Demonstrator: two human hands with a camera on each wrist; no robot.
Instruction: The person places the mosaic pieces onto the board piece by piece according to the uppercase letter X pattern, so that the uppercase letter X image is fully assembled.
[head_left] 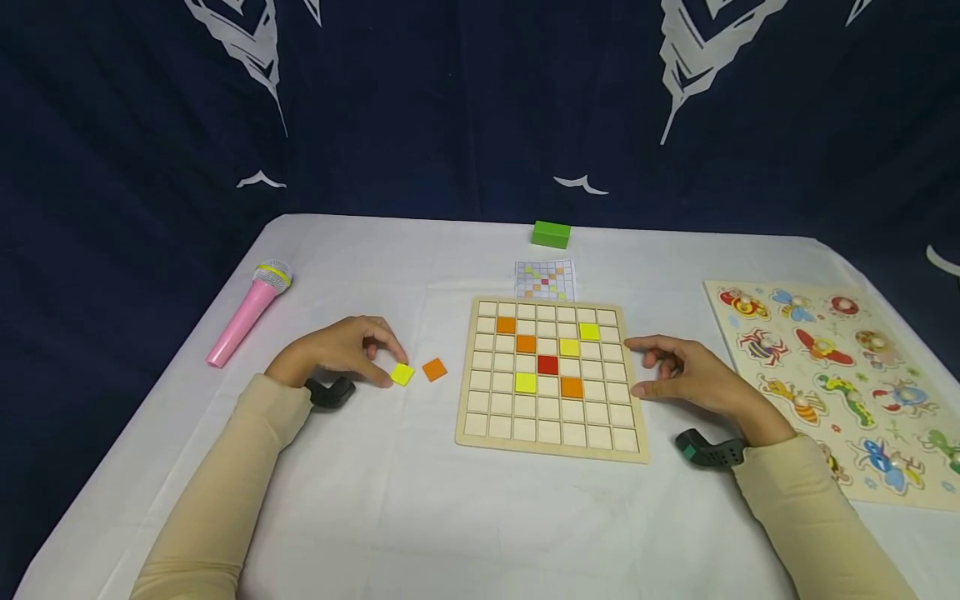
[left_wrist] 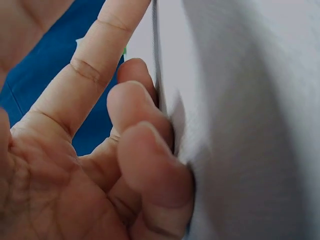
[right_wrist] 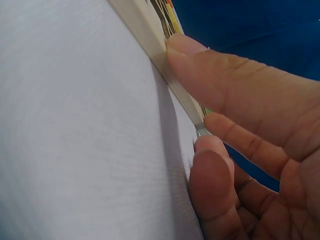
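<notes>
In the head view a wooden grid board (head_left: 547,432) lies on the table, with several orange and yellow square tiles and one red tile (head_left: 548,365) in its cells. My left hand (head_left: 341,348) is left of the board, thumb and index fingertips at the edges of a loose yellow tile (head_left: 402,374), pinching it. A loose orange tile (head_left: 434,370) lies between that tile and the board. My right hand (head_left: 686,375) touches the board's right edge with thumb and index finger; the right wrist view shows the thumb (right_wrist: 187,60) against the wooden edge (right_wrist: 155,55).
A printed pattern card (head_left: 545,279) lies against the board's far edge, with a green block (head_left: 551,234) behind it. A pink toy microphone (head_left: 251,312) is at the left. A wooden insect puzzle (head_left: 832,383) covers the table's right side. A dark curtain (head_left: 465,108) hangs behind.
</notes>
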